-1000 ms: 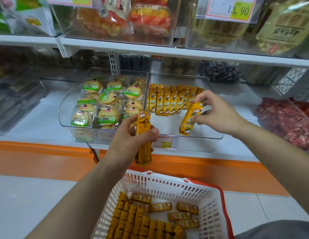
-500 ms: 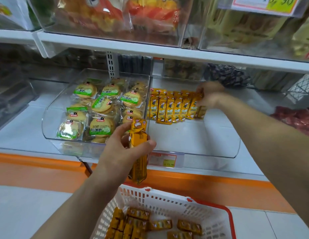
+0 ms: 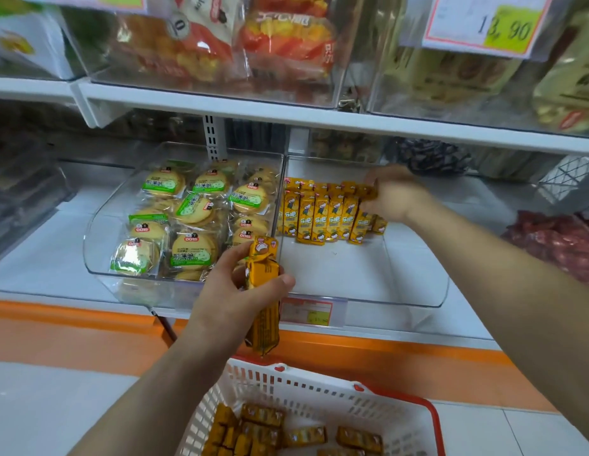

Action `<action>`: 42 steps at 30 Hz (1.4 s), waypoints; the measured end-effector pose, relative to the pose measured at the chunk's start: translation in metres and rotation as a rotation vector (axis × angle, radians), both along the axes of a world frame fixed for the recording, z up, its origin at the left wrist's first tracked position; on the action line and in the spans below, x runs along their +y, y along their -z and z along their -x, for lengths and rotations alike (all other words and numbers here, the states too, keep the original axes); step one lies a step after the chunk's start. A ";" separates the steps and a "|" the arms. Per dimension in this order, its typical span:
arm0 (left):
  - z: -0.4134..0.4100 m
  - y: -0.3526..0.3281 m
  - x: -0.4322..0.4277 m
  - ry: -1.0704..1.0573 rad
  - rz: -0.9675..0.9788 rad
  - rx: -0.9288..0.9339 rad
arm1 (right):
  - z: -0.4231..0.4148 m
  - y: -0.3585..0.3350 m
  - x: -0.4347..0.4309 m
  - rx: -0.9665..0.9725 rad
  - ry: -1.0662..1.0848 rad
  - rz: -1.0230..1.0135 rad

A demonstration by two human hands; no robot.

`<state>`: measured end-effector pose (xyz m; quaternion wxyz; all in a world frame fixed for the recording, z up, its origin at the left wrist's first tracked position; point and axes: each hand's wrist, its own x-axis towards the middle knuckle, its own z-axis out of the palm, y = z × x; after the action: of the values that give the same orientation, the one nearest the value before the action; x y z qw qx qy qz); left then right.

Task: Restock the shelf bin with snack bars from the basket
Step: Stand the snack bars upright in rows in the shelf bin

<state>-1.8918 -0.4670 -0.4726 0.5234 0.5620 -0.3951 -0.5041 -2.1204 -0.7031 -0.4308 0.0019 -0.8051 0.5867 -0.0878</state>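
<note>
The left hand (image 3: pixel 233 291), in the middle of the frame, grips a small stack of snack bars (image 3: pixel 263 291) upright, thumb on one side and fingers wrapped round the other; the stack hangs in front of the shelf edge, above the basket rim. The right hand (image 3: pixel 395 195) reaches in from the right to the back of the shelf bin (image 3: pixel 418 291), its fingers curled at the right end of the row of snack bars (image 3: pixel 322 215) that stands leaning against the bin's rear; whether it pinches the last bar or only presses on it cannot be told, since the hand covers that end. The front of the clear bin lies bare, with a price tag (image 3: pixel 306 311) clipped below its front wall. Just left, touching side by side, a second clear bin (image 3: pixel 98 258) holds round biscuit packs (image 3: pixel 191 222) with green labels. At the bottom of the frame the white basket (image 3: pixel 306 390) with a red rim holds more loose snack bars (image 3: pixel 263 429). An orange strip (image 3: pixel 72 330) runs under the shelf. At the right edge lie red packets (image 3: pixel 556 241), and dark packets (image 3: pixel 431 156) sit behind the right hand. The upper shelf (image 3: pixel 286 116) carries bagged snacks and a price card (image 3: pixel 484 24) at the upper right.
</note>
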 end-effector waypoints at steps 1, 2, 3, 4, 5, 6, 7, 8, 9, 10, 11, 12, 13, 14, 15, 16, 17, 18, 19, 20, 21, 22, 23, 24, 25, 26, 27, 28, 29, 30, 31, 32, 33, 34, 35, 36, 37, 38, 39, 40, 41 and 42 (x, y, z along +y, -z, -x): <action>0.000 -0.002 0.003 0.011 0.003 0.008 | 0.000 -0.006 0.018 -0.074 -0.036 0.006; 0.001 -0.003 0.004 0.020 0.003 0.020 | -0.001 -0.009 0.037 -0.160 -0.076 -0.008; 0.002 -0.003 0.004 0.022 0.004 0.033 | -0.002 -0.010 0.058 -0.255 -0.117 -0.052; 0.004 -0.002 0.006 0.017 0.004 0.047 | -0.003 -0.011 0.082 -0.346 -0.160 -0.121; 0.006 -0.002 0.007 0.008 0.004 0.063 | -0.005 -0.011 0.107 -0.424 -0.200 -0.205; 0.009 -0.002 0.009 -0.002 0.001 0.079 | -0.007 -0.010 0.132 -0.488 -0.234 -0.302; 0.012 -0.002 0.012 -0.007 -0.004 0.088 | -0.008 -0.008 0.155 -0.536 -0.259 -0.403; 0.016 -0.002 0.014 -0.010 -0.013 0.092 | -0.010 -0.006 0.178 -0.574 -0.278 -0.496; 0.020 -0.003 0.016 -0.014 -0.022 0.094 | -0.014 -0.003 0.198 -0.612 -0.291 -0.570; 0.024 -0.003 0.018 -0.020 -0.025 0.098 | -0.018 0.001 0.215 -0.656 -0.299 -0.624; 0.028 -0.003 0.020 -0.029 -0.021 0.103 | -0.022 0.005 0.228 -0.699 -0.297 -0.661; 0.031 -0.003 0.022 -0.036 -0.013 0.104 | -0.027 0.008 0.237 -0.738 -0.279 -0.681; 0.034 -0.002 0.024 -0.039 -0.006 0.102 | -0.031 0.011 0.243 -0.761 -0.248 -0.676; 0.036 -0.002 0.026 -0.038 -0.001 0.099 | -0.034 0.014 0.246 -0.771 -0.210 -0.653; 0.038 -0.001 0.028 -0.037 0.001 0.097 | -0.036 0.016 0.247 -0.782 -0.179 -0.637; 0.039 -0.002 0.030 -0.036 0.002 0.092 | -0.037 0.017 0.248 -0.804 -0.164 -0.644; 0.040 -0.004 0.032 -0.036 0.003 0.087 | -0.037 0.018 0.249 -0.847 -0.160 -0.672; 0.039 -0.005 0.034 -0.032 0.002 0.087 | -0.037 0.019 0.249 -0.905 -0.157 -0.709; 0.038 -0.005 0.034 -0.025 -0.002 0.097 | -0.036 0.020 0.249 -0.969 -0.144 -0.741; 0.035 -0.005 0.035 -0.010 -0.005 0.115 | -0.035 0.020 0.248 -1.036 -0.118 -0.768; 0.033 -0.006 0.035 0.009 -0.011 0.136 | -0.033 0.020 0.246 -1.101 -0.087 -0.791; 0.030 -0.007 0.036 0.028 -0.011 0.149 | -0.031 0.019 0.243 -1.154 -0.063 -0.811; 0.027 -0.007 0.037 0.044 -0.010 0.151 | -0.028 0.018 0.241 -1.189 -0.055 -0.832; 0.025 -0.005 0.037 0.057 -0.003 0.143 | -0.026 0.017 0.239 -1.212 -0.062 -0.857; 0.025 -0.005 0.037 0.065 0.001 0.137 | -0.024 0.017 0.238 -1.227 -0.074 -0.882; 0.024 -0.004 0.038 0.073 0.007 0.136 | -0.023 0.017 0.237 -1.234 -0.085 -0.903; 0.024 -0.003 0.038 0.075 0.013 0.138 | -0.021 0.017 0.236 -1.235 -0.095 -0.920; 0.024 -0.002 0.037 0.071 0.018 0.134 | -0.020 0.018 0.237 -1.230 -0.105 -0.933; 0.024 -0.001 0.036 0.065 0.022 0.127 | -0.020 0.019 0.237 -1.215 -0.120 -0.939; 0.024 0.001 0.035 0.062 0.025 0.123 | -0.019 0.020 0.236 -1.192 -0.138 -0.930; 0.024 0.001 0.033 0.060 0.027 0.126 | -0.019 0.021 0.236 -1.166 -0.152 -0.907; 0.025 0.001 0.032 0.057 0.029 0.130 | -0.019 0.022 0.235 -1.148 -0.155 -0.879; 0.025 0.001 0.031 0.046 0.032 0.135 | -0.019 0.022 0.233 -1.141 -0.149 -0.856; 0.025 -0.001 0.030 0.026 0.039 0.142 | -0.018 0.022 0.231 -1.139 -0.140 -0.843; 0.024 -0.003 0.029 -0.006 0.047 0.155 | -0.017 0.021 0.229 -1.137 -0.133 -0.841; 0.022 -0.006 0.028 -0.040 0.054 0.159 | -0.016 0.020 0.227 -1.135 -0.130 -0.849; 0.020 -0.008 0.027 -0.057 0.064 0.145 | -0.015 0.019 0.226 -1.134 -0.132 -0.860; 0.017 -0.010 0.026 -0.051 0.077 0.118 | -0.013 0.018 0.225 -1.140 -0.136 -0.866; 0.015 -0.010 0.025 -0.028 0.090 0.092 | -0.011 0.017 0.223 -1.158 -0.135 -0.860; 0.013 -0.010 0.025 0.003 0.096 0.072 | -0.008 0.017 0.222 -1.191 -0.123 -0.837; 0.013 -0.009 0.025 0.032 0.094 0.062 | -0.006 0.016 0.220 -1.236 -0.096 -0.799; 0.014 -0.008 0.026 0.059 0.090 0.051 | -0.004 0.015 0.217 -1.300 -0.061 -0.757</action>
<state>-1.9057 -0.4411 -0.4650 0.5428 0.5130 -0.4204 -0.5153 -2.1159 -0.4860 -0.4462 0.6269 -0.5513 0.4348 -0.3375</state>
